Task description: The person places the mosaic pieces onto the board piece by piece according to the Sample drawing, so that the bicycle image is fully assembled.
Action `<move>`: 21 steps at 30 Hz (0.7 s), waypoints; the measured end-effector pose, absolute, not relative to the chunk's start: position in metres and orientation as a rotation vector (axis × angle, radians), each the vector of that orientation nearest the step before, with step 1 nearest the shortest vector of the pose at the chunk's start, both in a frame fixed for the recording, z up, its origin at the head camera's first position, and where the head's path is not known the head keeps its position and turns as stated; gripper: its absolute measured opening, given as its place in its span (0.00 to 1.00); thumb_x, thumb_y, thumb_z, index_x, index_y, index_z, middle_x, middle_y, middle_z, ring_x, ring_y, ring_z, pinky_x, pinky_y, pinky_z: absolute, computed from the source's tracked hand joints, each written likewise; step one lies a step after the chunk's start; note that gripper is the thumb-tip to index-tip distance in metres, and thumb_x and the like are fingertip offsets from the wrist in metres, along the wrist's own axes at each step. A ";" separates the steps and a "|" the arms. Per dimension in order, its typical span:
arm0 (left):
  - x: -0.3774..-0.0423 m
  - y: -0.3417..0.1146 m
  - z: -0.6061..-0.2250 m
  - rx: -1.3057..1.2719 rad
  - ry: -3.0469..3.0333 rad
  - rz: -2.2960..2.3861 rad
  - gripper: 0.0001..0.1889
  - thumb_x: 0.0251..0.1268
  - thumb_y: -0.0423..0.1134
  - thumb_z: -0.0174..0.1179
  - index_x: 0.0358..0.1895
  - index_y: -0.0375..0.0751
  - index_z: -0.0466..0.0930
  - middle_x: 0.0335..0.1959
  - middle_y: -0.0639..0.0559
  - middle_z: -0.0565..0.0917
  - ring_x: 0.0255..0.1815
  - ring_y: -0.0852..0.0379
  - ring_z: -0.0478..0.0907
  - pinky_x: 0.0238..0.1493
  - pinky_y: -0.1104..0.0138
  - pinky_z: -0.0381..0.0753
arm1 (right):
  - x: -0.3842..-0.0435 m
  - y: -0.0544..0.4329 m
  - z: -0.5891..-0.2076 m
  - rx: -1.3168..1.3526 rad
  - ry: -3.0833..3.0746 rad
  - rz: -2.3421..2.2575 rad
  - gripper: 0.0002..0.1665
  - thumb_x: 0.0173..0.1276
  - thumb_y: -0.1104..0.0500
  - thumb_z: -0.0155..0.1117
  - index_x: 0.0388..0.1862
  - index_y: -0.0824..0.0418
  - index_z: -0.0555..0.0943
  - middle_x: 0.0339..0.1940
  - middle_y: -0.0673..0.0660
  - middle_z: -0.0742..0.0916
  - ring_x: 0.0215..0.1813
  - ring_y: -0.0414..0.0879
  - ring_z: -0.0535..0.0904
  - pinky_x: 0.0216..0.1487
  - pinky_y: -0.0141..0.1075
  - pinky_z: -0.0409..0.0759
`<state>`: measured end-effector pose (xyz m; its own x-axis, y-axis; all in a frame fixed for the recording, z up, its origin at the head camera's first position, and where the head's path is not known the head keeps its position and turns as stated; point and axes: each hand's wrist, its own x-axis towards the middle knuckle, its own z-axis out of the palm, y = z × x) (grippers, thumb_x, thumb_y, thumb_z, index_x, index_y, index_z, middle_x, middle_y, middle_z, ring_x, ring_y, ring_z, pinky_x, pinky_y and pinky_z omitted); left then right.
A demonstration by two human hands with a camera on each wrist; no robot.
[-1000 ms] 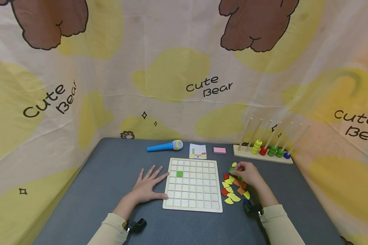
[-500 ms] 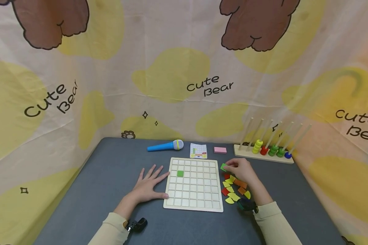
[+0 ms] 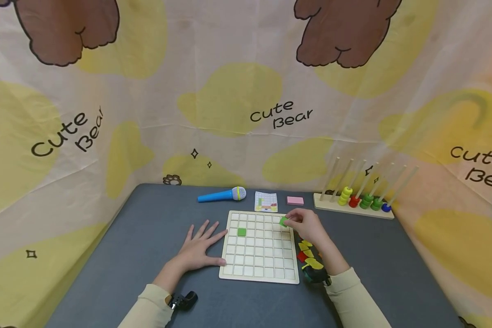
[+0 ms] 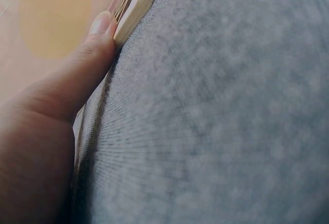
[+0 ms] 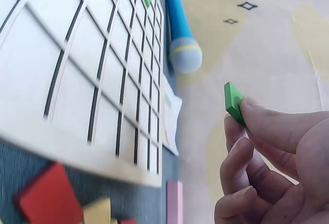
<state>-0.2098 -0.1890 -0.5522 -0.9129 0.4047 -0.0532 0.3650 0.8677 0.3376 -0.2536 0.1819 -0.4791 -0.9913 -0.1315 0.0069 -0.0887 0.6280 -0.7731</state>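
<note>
A pale wooden grid board (image 3: 259, 281) lies flat on the dark table, with one green square tile (image 3: 241, 232) set in a cell at its upper left. My left hand (image 3: 198, 252) rests with fingers spread on the table, thumb and fingertips at the board's left edge; the left wrist view shows the thumb (image 4: 85, 59) against that edge. Between thumb and fingers my right hand (image 3: 309, 226) pinches a second green square tile (image 5: 235, 102) above the board's upper right corner.
Loose yellow tiles (image 3: 306, 249) and a red tile (image 3: 302, 257) lie right of the board, partly behind the right forearm. Behind the board are a blue toy microphone (image 3: 219, 196), a printed card (image 3: 265, 202) and a pink block (image 3: 295, 200). A peg rack with beads (image 3: 354, 211) stands back right.
My right hand has lifted the green tile from the loose pile and carried it left over the board's upper right corner. The left hand has stayed in place.
</note>
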 end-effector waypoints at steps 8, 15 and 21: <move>-0.211 -0.188 -0.551 0.608 2.921 0.496 0.53 0.48 0.84 0.55 0.80 0.71 0.54 0.84 0.53 0.50 0.85 0.41 0.37 0.75 0.32 0.29 | -0.254 0.159 -0.481 -0.224 2.733 -1.359 0.09 0.65 0.56 0.74 0.42 0.57 0.87 0.31 0.52 0.86 0.33 0.46 0.78 0.31 0.36 0.76; -0.212 -0.188 -0.550 0.624 2.929 0.493 0.53 0.49 0.83 0.55 0.80 0.70 0.54 0.84 0.53 0.49 0.85 0.40 0.38 0.75 0.31 0.30 | -0.254 0.138 -0.482 -0.274 2.662 -1.390 0.08 0.64 0.55 0.76 0.39 0.56 0.87 0.29 0.50 0.87 0.33 0.47 0.80 0.32 0.35 0.77; -0.209 -0.189 -0.551 0.615 2.920 0.497 0.53 0.49 0.83 0.55 0.80 0.70 0.54 0.84 0.53 0.50 0.85 0.40 0.37 0.75 0.32 0.29 | -0.252 0.123 -0.489 -0.377 2.583 -1.425 0.07 0.64 0.56 0.75 0.37 0.58 0.86 0.29 0.53 0.88 0.35 0.49 0.83 0.33 0.35 0.78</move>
<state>-0.2087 -0.1889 -0.5508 -0.9108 0.4102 -0.0456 0.3721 0.8638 0.3396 -0.2522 0.1231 -0.4893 -0.9540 -0.2989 -0.0242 -0.1389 0.5119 -0.8478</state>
